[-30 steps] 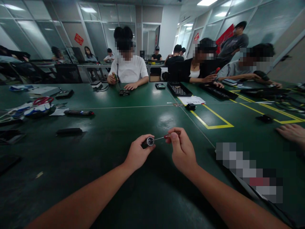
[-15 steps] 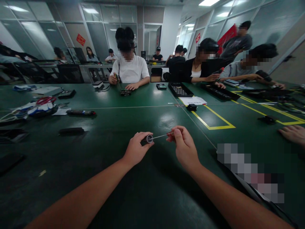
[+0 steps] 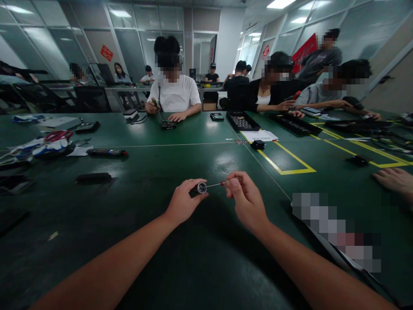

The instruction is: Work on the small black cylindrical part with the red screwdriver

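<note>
Green tabletop (image 3: 145, 168) stretches toward glass partitions (image 3: 41, 43), left hand (image 3: 183, 202) curled round a tube (image 3: 201, 188), right hand (image 3: 248, 200) closed around a screwdriver (image 3: 223, 183).

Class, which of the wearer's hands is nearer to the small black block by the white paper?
Right. The right hand, holding a screwdriver, is on the near side of the black block; the left hand, holding a tube, is farther off, toward the left.

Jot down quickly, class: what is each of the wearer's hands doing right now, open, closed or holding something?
Left hand: closed around a dark tube with a pale rim.
Right hand: closed on the handle of a screwdriver.
</note>
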The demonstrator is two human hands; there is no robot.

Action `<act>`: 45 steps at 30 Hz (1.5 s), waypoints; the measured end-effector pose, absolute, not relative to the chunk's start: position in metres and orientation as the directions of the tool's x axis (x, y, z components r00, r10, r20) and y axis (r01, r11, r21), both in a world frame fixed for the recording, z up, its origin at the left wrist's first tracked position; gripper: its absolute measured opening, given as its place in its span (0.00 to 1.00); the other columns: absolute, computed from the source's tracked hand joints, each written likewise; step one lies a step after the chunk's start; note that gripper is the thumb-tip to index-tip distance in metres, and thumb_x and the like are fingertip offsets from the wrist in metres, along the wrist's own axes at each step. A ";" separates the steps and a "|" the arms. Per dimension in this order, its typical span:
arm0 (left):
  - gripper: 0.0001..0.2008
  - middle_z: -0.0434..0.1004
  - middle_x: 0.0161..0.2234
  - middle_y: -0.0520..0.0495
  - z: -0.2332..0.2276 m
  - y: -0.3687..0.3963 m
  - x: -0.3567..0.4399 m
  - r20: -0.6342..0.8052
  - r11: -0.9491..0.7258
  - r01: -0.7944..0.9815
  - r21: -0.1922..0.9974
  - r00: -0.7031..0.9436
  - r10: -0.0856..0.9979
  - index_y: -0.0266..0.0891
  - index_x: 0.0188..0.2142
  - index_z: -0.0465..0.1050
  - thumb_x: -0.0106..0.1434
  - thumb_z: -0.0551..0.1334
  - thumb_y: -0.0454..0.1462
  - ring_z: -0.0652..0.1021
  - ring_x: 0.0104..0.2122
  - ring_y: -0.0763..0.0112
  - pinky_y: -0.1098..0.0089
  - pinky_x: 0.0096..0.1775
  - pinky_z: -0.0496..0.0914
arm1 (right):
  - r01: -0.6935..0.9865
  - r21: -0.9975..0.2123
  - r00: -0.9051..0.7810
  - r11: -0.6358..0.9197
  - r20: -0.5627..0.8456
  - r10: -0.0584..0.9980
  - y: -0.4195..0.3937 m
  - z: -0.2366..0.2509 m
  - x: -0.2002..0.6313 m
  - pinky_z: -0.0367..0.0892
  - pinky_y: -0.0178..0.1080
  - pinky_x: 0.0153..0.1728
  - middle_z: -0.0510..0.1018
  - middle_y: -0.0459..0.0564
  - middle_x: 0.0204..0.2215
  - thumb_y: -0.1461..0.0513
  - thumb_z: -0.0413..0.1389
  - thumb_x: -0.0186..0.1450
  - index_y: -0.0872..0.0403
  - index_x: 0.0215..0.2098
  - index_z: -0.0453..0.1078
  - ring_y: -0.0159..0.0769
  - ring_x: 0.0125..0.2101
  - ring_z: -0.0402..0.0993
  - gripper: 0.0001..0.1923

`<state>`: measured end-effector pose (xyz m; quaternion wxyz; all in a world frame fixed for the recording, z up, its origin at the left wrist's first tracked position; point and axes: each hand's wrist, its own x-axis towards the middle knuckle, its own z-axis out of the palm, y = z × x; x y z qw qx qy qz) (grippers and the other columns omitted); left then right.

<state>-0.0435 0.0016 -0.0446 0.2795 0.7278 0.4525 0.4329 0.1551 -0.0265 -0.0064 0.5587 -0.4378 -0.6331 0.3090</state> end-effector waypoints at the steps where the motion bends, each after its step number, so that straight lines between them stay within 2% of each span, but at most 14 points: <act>1: 0.17 0.81 0.48 0.46 -0.044 0.001 -0.043 0.384 -0.445 0.420 0.791 0.227 0.895 0.44 0.51 0.78 0.61 0.70 0.33 0.78 0.49 0.60 0.57 0.53 0.70 | 0.211 -0.880 0.016 0.425 0.438 0.899 -0.028 -0.005 0.155 0.62 0.37 0.25 0.70 0.41 0.23 0.50 0.52 0.73 0.50 0.40 0.70 0.32 0.23 0.66 0.14; 5: 0.17 0.81 0.48 0.46 -0.043 0.001 -0.043 0.396 -0.468 0.431 0.771 0.250 0.883 0.44 0.50 0.78 0.62 0.70 0.33 0.78 0.49 0.59 0.56 0.53 0.70 | 0.301 -0.861 0.066 0.410 0.447 0.892 -0.030 -0.002 0.154 0.58 0.36 0.22 0.70 0.42 0.20 0.50 0.51 0.74 0.51 0.34 0.73 0.31 0.20 0.64 0.18; 9: 0.17 0.80 0.49 0.45 -0.044 0.003 -0.044 0.377 -0.431 0.407 0.805 0.211 0.902 0.43 0.52 0.78 0.62 0.70 0.34 0.79 0.50 0.60 0.58 0.54 0.70 | 0.351 -0.833 0.077 0.428 0.482 0.873 -0.029 -0.006 0.155 0.69 0.40 0.31 0.80 0.47 0.31 0.54 0.52 0.74 0.51 0.47 0.71 0.37 0.30 0.76 0.11; 12: 0.18 0.80 0.50 0.45 -0.045 0.004 -0.044 0.357 -0.403 0.398 0.824 0.189 0.915 0.43 0.53 0.77 0.63 0.69 0.34 0.78 0.51 0.60 0.58 0.54 0.71 | 0.378 -0.804 0.020 0.460 0.504 0.864 -0.029 -0.005 0.156 0.71 0.43 0.40 0.81 0.50 0.38 0.56 0.51 0.74 0.50 0.49 0.70 0.40 0.38 0.79 0.10; 17: 0.18 0.81 0.50 0.46 -0.046 0.004 -0.043 0.349 -0.397 0.389 0.831 0.192 0.917 0.44 0.54 0.77 0.63 0.69 0.35 0.79 0.51 0.60 0.58 0.54 0.71 | 0.450 -0.753 -0.036 0.481 0.523 0.852 -0.032 0.004 0.156 0.67 0.39 0.29 0.79 0.45 0.27 0.54 0.50 0.75 0.50 0.38 0.75 0.35 0.25 0.74 0.14; 19: 0.19 0.81 0.51 0.46 -0.046 0.004 -0.043 0.342 -0.391 0.383 0.837 0.192 0.920 0.44 0.54 0.77 0.63 0.69 0.36 0.79 0.52 0.59 0.58 0.55 0.71 | 0.460 -0.739 -0.048 0.492 0.533 0.845 -0.032 0.004 0.156 0.66 0.39 0.29 0.80 0.46 0.27 0.55 0.50 0.75 0.50 0.38 0.75 0.36 0.27 0.76 0.14; 22: 0.20 0.80 0.53 0.46 -0.047 0.004 -0.043 0.328 -0.377 0.382 0.844 0.189 0.926 0.44 0.55 0.77 0.63 0.69 0.35 0.78 0.54 0.59 0.57 0.56 0.71 | 0.442 -0.754 -0.019 0.485 0.533 0.846 -0.032 0.000 0.157 0.68 0.39 0.31 0.81 0.47 0.32 0.57 0.51 0.74 0.50 0.46 0.73 0.39 0.32 0.79 0.10; 24: 0.20 0.80 0.53 0.46 -0.047 0.004 -0.043 0.324 -0.372 0.386 0.845 0.185 0.928 0.44 0.55 0.77 0.63 0.68 0.35 0.78 0.54 0.58 0.57 0.57 0.70 | 0.435 -0.763 -0.002 0.479 0.531 0.847 -0.032 -0.003 0.157 0.69 0.40 0.32 0.81 0.48 0.34 0.58 0.51 0.73 0.50 0.48 0.70 0.39 0.34 0.79 0.09; 26: 0.20 0.80 0.53 0.46 -0.048 0.005 -0.044 0.325 -0.375 0.390 0.841 0.190 0.926 0.44 0.55 0.77 0.63 0.68 0.35 0.78 0.54 0.58 0.57 0.57 0.70 | 0.439 -0.769 -0.007 0.464 0.513 0.858 -0.031 -0.003 0.157 0.69 0.39 0.32 0.80 0.47 0.33 0.57 0.51 0.73 0.50 0.47 0.70 0.39 0.33 0.79 0.09; 29: 0.20 0.80 0.53 0.45 -0.048 0.005 -0.044 0.334 -0.390 0.394 0.832 0.205 0.920 0.44 0.55 0.77 0.63 0.69 0.35 0.78 0.54 0.59 0.56 0.57 0.70 | 0.451 -0.773 -0.031 0.445 0.485 0.874 -0.031 0.001 0.158 0.65 0.38 0.27 0.78 0.45 0.26 0.54 0.50 0.75 0.50 0.43 0.73 0.36 0.25 0.75 0.12; 32: 0.20 0.80 0.53 0.45 -0.047 0.004 -0.043 0.337 -0.396 0.403 0.825 0.211 0.918 0.44 0.55 0.77 0.63 0.69 0.35 0.78 0.54 0.58 0.56 0.58 0.70 | 0.465 -0.749 -0.058 0.473 0.507 0.860 -0.031 0.002 0.158 0.64 0.38 0.27 0.79 0.45 0.28 0.55 0.49 0.75 0.50 0.40 0.75 0.35 0.25 0.75 0.15; 36: 0.19 0.81 0.52 0.45 -0.045 0.003 -0.042 0.313 -0.363 0.419 0.832 0.186 0.931 0.43 0.54 0.78 0.63 0.69 0.33 0.79 0.53 0.58 0.56 0.58 0.70 | 0.439 -0.760 -0.016 0.479 0.527 0.850 -0.031 -0.004 0.157 0.68 0.39 0.31 0.81 0.47 0.33 0.59 0.52 0.74 0.51 0.50 0.69 0.37 0.31 0.78 0.09; 41: 0.21 0.81 0.51 0.45 -0.043 0.003 -0.040 0.288 -0.338 0.433 0.836 0.177 0.941 0.42 0.54 0.76 0.62 0.70 0.33 0.79 0.51 0.60 0.59 0.55 0.72 | 0.459 -0.745 -0.022 0.483 0.535 0.845 -0.031 -0.004 0.156 0.69 0.40 0.37 0.80 0.48 0.35 0.57 0.52 0.74 0.51 0.45 0.69 0.38 0.35 0.78 0.07; 45: 0.15 0.82 0.46 0.47 -0.045 0.003 -0.040 0.317 -0.373 0.445 0.814 0.197 0.928 0.41 0.50 0.77 0.63 0.69 0.33 0.80 0.47 0.62 0.61 0.52 0.72 | 0.467 -0.748 -0.021 0.472 0.524 0.852 -0.031 0.001 0.157 0.65 0.37 0.30 0.77 0.45 0.28 0.54 0.50 0.75 0.51 0.41 0.71 0.35 0.27 0.74 0.12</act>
